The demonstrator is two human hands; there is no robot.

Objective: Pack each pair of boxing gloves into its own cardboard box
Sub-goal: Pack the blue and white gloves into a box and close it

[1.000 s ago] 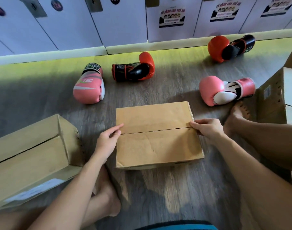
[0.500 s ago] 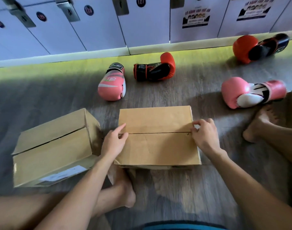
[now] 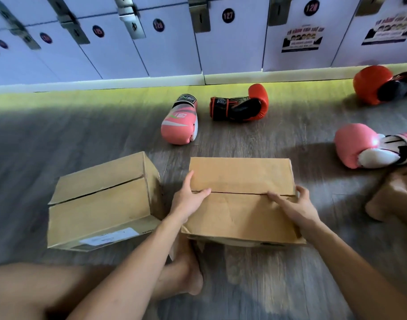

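Note:
A closed cardboard box point(image 3: 241, 218) sits on the floor in front of me. My left hand point(image 3: 188, 198) rests at the left end of its top seam, fingers lying along the slit and thumb up the box's left edge. My right hand point(image 3: 292, 205) rests at the right end, index finger pointing along the seam. A second closed box point(image 3: 101, 202) stands to the left. Beyond them lie a pink glove point(image 3: 179, 121) and a red-and-black glove point(image 3: 239, 105). Another red glove point(image 3: 373, 87) and another pink glove point(image 3: 364, 147) lie at the right.
White numbered lockers point(image 3: 170, 42) line the far wall above a pale skirting. My left foot point(image 3: 188, 271) lies under the near edge of the middle box, and my right foot point(image 3: 389, 199) is at the right. The floor is grey wood.
Both hands have slid inward from the box's sides onto the top seam. The view has swung left, so the box at the far right is out of sight.

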